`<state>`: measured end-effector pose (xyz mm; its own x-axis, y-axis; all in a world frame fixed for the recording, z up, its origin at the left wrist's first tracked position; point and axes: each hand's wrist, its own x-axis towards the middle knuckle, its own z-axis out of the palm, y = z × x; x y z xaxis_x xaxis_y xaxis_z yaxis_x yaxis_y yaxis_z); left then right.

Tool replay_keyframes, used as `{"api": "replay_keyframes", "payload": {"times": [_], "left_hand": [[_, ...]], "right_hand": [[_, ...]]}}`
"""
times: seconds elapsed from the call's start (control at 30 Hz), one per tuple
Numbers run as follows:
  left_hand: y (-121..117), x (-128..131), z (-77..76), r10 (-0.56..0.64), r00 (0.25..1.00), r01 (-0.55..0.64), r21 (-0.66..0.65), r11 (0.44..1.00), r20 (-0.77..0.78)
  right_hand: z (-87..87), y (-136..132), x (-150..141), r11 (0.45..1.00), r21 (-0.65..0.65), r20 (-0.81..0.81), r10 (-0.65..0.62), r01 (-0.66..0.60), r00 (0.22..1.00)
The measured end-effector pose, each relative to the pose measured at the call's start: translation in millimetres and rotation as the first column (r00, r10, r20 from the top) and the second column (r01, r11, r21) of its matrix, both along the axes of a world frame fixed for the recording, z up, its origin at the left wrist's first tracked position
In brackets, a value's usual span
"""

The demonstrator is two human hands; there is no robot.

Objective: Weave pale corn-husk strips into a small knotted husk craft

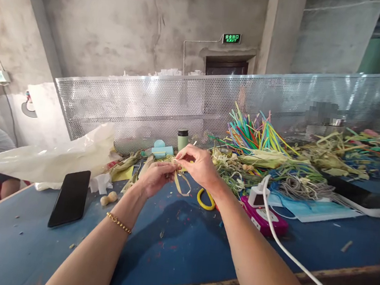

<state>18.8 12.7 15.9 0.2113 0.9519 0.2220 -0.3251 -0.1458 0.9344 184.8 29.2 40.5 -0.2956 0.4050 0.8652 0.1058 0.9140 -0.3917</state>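
Both my hands meet above the blue table (pixel 170 246), working a pale leaf strip (pixel 182 184) that loops down between them. My left hand (pixel 155 176) is closed around the folded end of the strip; a gold bracelet sits on that wrist. My right hand (pixel 199 164) pinches the strip's upper end with thumb and forefinger. Just below the right wrist lie yellow-handled scissors (pixel 205 201).
A black phone (pixel 70 197) lies at the left near a white plastic bag (pixel 53 155). A pink power strip (pixel 264 217) with a white cable, piles of coloured strips (pixel 256 134) and dried leaves fill the right. A perforated metal screen (pixel 153 105) backs the table. Another person sits at far left.
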Motion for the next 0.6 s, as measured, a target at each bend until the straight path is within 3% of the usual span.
{"api": "replay_keyframes", "payload": {"times": [0.13, 0.27, 0.6], "left_hand": [[0.3, -2.2, 3.7, 0.033, 0.989, -0.022, -0.076, 0.997, 0.142], [0.5, -4.4, 6.6, 0.002, 0.985, 0.015, -0.098, 0.995, 0.175], [6.1, -8.3, 3.5, -0.066, 0.985, 0.068, -0.005, 0.998, 0.159]], "right_hand": [[-3.6, 4.6, -1.1, 0.995, 0.09, 0.065, -0.05, 0.044, 0.997], [-7.9, 9.5, -2.4, 0.981, 0.165, 0.077, -0.118, 0.104, 0.99], [-7.7, 8.2, 0.7, 0.985, 0.123, 0.105, -0.131, 0.118, 0.986]]}}
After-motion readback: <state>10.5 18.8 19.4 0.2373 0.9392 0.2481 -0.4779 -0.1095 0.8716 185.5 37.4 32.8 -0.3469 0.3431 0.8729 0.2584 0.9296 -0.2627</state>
